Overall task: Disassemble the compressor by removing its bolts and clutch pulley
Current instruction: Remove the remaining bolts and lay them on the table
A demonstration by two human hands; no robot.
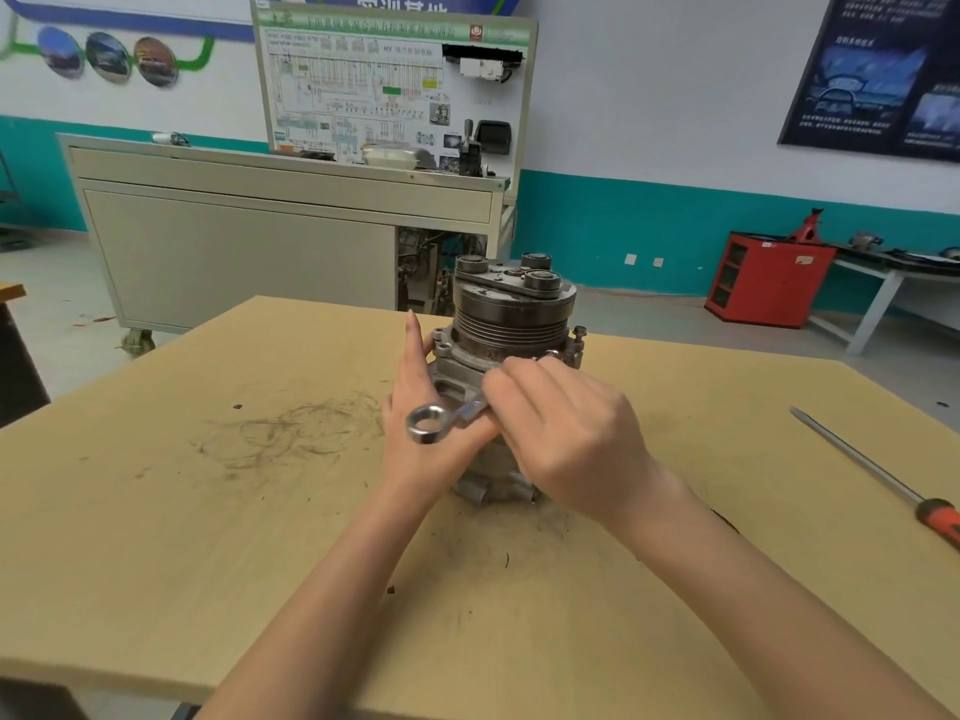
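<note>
A grey metal compressor (509, 350) stands upright on the wooden table (218, 511), its grooved clutch pulley (511, 314) on top. A bolt (579, 332) sticks up from the flange at the right. My left hand (426, 413) lies flat against the compressor's left side, index finger pointing up. My right hand (566, 439) grips the shaft of a silver ring wrench (431, 423). The wrench's ring end juts out to the left over my left hand. Its other end is hidden under my right hand, near the flange.
A long screwdriver with an orange handle (878, 475) lies on the table at the right. Dark scuff marks (291, 433) cover the tabletop at the left. Beyond the table stand a grey training cabinet (270, 241) and a red tool cabinet (769, 278).
</note>
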